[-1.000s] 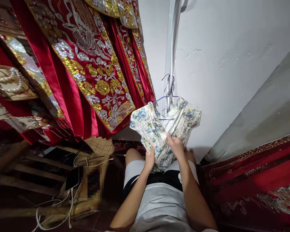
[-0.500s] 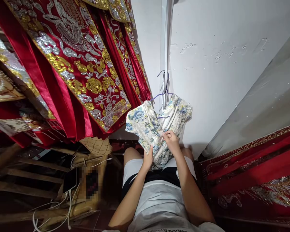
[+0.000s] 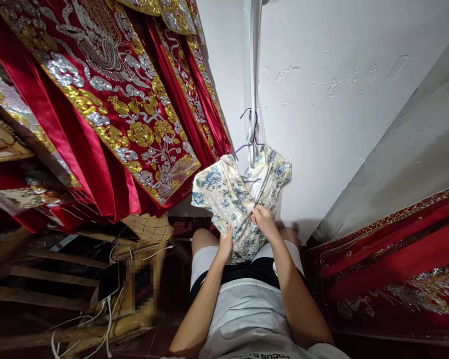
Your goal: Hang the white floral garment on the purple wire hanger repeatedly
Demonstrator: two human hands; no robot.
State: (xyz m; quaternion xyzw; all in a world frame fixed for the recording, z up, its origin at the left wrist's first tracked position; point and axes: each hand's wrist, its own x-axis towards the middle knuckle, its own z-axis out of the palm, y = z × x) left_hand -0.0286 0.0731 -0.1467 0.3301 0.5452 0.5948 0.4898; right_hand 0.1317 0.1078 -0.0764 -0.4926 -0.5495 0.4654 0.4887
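Note:
A short-sleeved floral blouse (image 3: 224,197), cream with blue flowers, hangs in front of me on a purple hanger (image 3: 242,147) and reaches down to my lap. My left hand (image 3: 225,243) grips its lower left side, thumb on top and the other fingers hidden behind the cloth. Near the bottom of the V-neck, my right hand (image 3: 262,218) pinches the overlapping front edge, fingers curled closed. The hanger is beside a white vertical strip (image 3: 252,75) on the wall; where its hook catches is hard to make out.
Red garments with gold and silver sequins (image 3: 142,134) hang at the left. Below them, a bamboo chair (image 3: 56,264) bears a phone (image 3: 110,280) with white cables. Another red embroidered cloth (image 3: 396,269) lies at the right, under a grey sheet (image 3: 407,134). A white wall (image 3: 322,50) stands ahead.
The right hand's fingers have curled in tighter at the neckline edge. The blouse and left hand sit slightly further left as the view shifts a little.

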